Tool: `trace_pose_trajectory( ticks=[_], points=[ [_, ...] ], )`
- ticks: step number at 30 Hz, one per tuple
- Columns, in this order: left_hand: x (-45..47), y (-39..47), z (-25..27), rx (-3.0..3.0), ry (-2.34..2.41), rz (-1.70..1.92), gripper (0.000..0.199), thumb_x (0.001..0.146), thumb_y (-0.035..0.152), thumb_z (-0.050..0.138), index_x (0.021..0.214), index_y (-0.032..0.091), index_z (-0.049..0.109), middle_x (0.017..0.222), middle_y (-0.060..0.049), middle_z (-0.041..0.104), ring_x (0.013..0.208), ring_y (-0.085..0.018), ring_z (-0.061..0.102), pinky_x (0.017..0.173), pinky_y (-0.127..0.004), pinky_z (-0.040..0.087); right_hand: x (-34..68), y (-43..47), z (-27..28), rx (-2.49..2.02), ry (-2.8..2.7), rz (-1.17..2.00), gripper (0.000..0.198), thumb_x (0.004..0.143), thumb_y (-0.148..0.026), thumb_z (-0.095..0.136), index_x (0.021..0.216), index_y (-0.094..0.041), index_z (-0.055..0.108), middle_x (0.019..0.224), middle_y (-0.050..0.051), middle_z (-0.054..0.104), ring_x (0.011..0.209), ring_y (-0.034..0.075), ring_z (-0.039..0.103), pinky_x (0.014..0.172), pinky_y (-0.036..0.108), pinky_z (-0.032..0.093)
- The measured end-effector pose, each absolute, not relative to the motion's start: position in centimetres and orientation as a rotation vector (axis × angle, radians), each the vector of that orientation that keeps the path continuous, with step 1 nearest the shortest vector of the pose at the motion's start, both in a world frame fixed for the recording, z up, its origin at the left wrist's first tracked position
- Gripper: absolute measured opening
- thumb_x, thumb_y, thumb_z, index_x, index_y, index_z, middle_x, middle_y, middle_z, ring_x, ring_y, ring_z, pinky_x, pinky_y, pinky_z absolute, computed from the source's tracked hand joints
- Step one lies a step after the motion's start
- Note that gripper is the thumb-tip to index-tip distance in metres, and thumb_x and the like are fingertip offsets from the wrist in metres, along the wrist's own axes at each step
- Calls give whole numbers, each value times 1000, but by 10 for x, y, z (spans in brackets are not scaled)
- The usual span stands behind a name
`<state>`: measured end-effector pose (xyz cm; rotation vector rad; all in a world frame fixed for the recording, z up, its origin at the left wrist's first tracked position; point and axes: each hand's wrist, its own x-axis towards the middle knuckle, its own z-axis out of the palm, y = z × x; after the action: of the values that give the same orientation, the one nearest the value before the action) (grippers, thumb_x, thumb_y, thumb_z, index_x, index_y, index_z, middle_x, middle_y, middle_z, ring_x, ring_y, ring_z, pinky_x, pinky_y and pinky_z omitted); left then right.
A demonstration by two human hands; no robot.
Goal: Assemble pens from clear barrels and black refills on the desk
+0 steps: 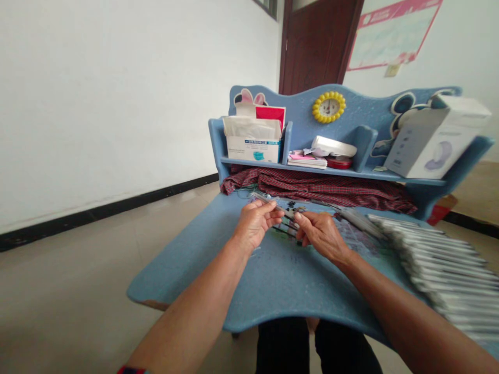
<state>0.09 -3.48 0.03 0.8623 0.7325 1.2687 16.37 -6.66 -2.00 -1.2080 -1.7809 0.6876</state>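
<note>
My left hand (257,221) and my right hand (322,234) meet over the middle of the blue desk (280,291). Between them they pinch a slim, pale, see-through pen-like tube (287,213), one hand near each end of its middle stretch. Thumb and forefinger of each hand press on it; the left hand's other fingers are curled loosely. Thin dark sticks (286,232) and small black pieces (291,204) lie just beneath and behind the hands. Blur hides the tube's finer details.
A large stack of pale slim sticks (448,265) covers the desk's right side. Folded checked cloth (319,188) lies under the shelf. On the shelf stand a mask box (253,148), a red round tin (339,163) and a white carton (436,140).
</note>
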Motion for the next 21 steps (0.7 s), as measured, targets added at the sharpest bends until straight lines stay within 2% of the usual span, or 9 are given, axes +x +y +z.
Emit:
trace_pose_trajectory(
  ticks=[3, 8, 12, 17, 21],
  points=[
    [1, -34, 0, 864, 733, 1264, 4, 76, 7, 57, 74, 10, 56, 61, -4, 64, 52, -11, 62, 50, -20, 49, 164, -65, -21, -1162, -1727, 721, 25, 80, -42, 55, 81, -17, 56, 57, 0, 61, 43, 11, 53, 41, 22, 40],
    [1, -34, 1, 879, 735, 1252, 5, 77, 6, 56, 73, 10, 56, 61, -4, 64, 52, -11, 62, 50, -20, 49, 163, -66, -21, -1197, -1821, 733, 37, 88, -45, 41, 68, -17, 55, 53, 1, 58, 40, 10, 52, 41, 21, 39],
    [2, -34, 1, 875, 732, 1254, 6, 77, 6, 55, 73, 10, 56, 60, -4, 64, 52, -11, 62, 50, -20, 49, 162, -68, -19, -1158, -1735, 750, 24, 82, -41, 53, 79, -17, 54, 57, -1, 59, 43, 11, 53, 41, 21, 40],
    [2, -33, 0, 885, 719, 1253, 4, 76, 6, 57, 74, 10, 56, 61, -4, 64, 53, -11, 62, 50, -20, 49, 163, -68, -18, -1199, -1845, 747, 38, 89, -43, 40, 66, -17, 55, 53, 1, 58, 41, 9, 52, 42, 21, 38],
    [1, -33, 0, 884, 724, 1255, 4, 76, 7, 57, 74, 10, 56, 62, -4, 64, 53, -11, 62, 51, -20, 50, 164, -67, -19, -1176, -1752, 753, 26, 83, -42, 51, 75, -17, 54, 56, 0, 60, 42, 10, 53, 41, 20, 40]
  ],
)
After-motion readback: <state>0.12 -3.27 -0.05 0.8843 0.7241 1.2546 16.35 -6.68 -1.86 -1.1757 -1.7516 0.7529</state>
